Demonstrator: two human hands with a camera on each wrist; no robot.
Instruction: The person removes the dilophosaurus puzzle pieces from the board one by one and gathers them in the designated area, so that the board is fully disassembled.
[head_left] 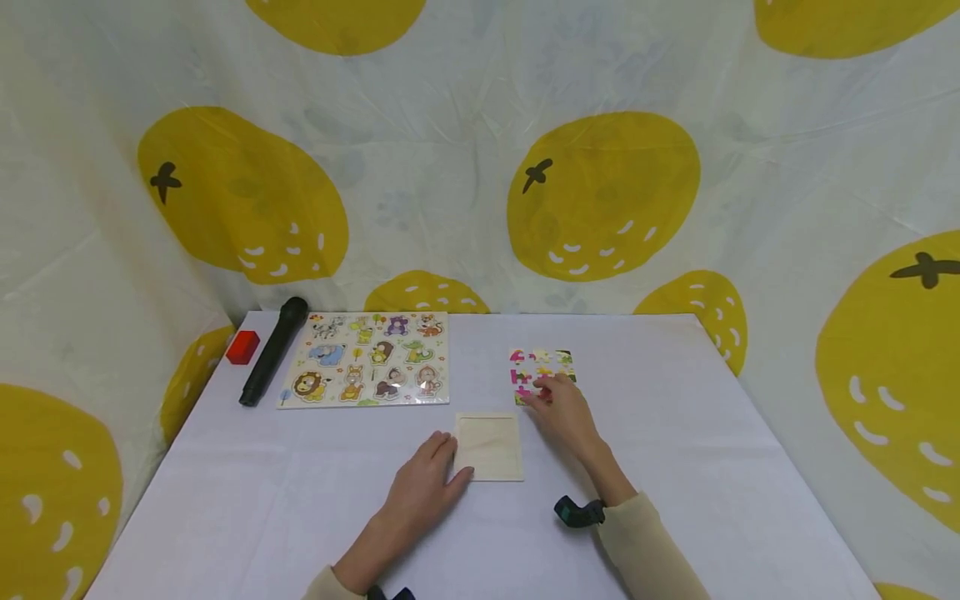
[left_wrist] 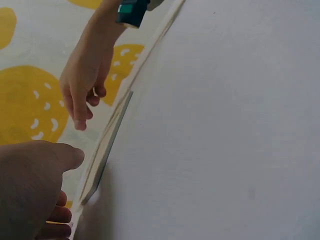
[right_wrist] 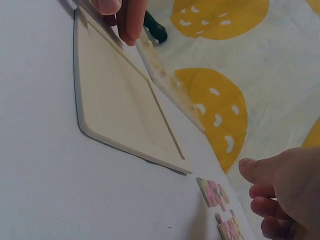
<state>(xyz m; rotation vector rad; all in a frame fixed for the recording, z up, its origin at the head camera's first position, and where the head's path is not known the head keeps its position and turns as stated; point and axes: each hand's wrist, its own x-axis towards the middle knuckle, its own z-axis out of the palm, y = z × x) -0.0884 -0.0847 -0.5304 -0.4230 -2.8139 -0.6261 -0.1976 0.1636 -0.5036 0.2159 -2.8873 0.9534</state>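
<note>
A shallow square wooden tray [head_left: 489, 450] with a raised rim lies at the near middle of the table. My left hand [head_left: 423, 483] rests at its left edge, fingers extended and thumb near the lower left corner. Beyond the tray, slightly right, are several colourful jigsaw pieces [head_left: 517, 377], laid out in small rows with gaps. Over their near side hovers my right hand [head_left: 562, 412], its fingers loosely bent. In the right wrist view, the right hand [right_wrist: 287, 192] shows no piece between thumb and fingers, and the jigsaw pieces [right_wrist: 212, 192] lie on the cloth beside it.
At the back left lies a board with animal pictures [head_left: 367, 358]. Left of it are a black rod with a wider end [head_left: 273, 354] and a red block [head_left: 242, 347]. A white cloth [head_left: 712, 467] covers the table, and a fruit-patterned curtain [head_left: 450, 167] hangs behind.
</note>
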